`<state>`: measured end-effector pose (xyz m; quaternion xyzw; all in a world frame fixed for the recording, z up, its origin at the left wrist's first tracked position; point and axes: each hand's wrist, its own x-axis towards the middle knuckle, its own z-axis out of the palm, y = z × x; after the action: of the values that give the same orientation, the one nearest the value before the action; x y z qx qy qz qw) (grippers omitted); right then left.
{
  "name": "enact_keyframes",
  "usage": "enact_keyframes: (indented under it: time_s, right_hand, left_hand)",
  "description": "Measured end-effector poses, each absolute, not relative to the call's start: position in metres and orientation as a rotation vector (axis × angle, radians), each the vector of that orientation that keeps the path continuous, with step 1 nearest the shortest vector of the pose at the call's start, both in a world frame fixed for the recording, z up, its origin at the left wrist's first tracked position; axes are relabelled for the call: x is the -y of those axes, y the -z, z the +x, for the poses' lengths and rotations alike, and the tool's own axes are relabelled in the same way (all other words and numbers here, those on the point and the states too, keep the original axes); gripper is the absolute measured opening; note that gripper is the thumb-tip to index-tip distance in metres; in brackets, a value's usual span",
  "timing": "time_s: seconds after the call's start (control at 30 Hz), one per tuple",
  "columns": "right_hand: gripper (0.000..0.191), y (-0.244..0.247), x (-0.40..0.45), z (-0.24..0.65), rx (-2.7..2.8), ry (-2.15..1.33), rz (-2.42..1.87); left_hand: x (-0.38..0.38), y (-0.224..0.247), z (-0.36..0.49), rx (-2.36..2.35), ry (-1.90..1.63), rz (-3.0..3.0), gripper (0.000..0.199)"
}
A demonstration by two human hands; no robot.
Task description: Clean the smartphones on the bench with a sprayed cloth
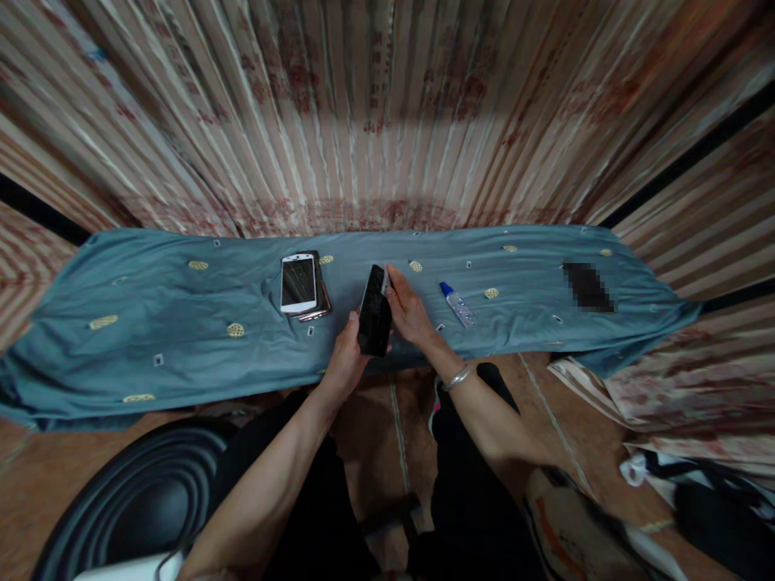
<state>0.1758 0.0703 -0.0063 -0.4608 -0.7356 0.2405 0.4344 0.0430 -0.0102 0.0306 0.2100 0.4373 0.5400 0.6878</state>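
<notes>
My bare forearms (275,464) lead to frame centre, fingers of left hand (349,353) and right hand (410,311) clamped on a glossy black rectangular phone (374,319) (likely slippery, fragile), best edge-held.

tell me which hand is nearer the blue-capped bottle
Right. The right hand is just left of the bottle, not touching it; the left hand is farther left, across the phone.

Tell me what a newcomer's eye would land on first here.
Probably the dark phone-like device near mid-view, held by the left-hand fingers and right-hand fingers. Next, the white-framed phone topping a small stack left of it on the teal cloth, then the clear, blue-capped container lying to the right.
</notes>
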Motion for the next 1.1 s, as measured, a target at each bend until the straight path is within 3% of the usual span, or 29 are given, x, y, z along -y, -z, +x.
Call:
enact_keyframes:
  time_s: [0.3, 1.1]
  right_hand:
    - [0.059, 0.021, -0.067, 0.159, 1.687, -0.701, -1.222]
    - [0.049, 0.021, -0.009, 0.148, 1.921, -0.813, -1.049]
  left_hand:
    - [0.001, -0.023, 0.039, -0.936, -1.321, 0.354, 0.038]
    - [-0.023, -0.037, 0.009, -0.862, -1.45, 0.157, 0.058]
